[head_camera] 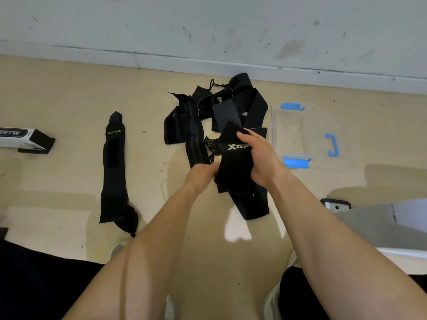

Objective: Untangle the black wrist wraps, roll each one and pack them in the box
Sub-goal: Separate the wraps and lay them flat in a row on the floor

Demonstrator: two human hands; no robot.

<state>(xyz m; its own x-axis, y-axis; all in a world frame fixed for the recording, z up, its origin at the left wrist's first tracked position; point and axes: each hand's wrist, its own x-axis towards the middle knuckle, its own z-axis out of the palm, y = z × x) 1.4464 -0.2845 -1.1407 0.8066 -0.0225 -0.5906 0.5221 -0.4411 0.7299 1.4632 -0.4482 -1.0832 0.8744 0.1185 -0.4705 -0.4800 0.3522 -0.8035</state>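
one wrist wrap [231, 167] held just below the tangle [233, 105], centre frame.
left hand [201, 174] and right hand [260, 158]: grip closed round it; feed slack gently, never yank.

The tan floor [69, 100] runs up to a pale, scuffed wall [208, 26]. A tangled heap of black wrist wraps [184, 125] lies on it near the wall. Well to the left, a single wrap [114, 167] lettered XUEYING lies stretched out. A black-and-white box [23, 139] sits at the far left edge. Right of the heap lies a clear lid [307, 135] with blue clips [332, 145].
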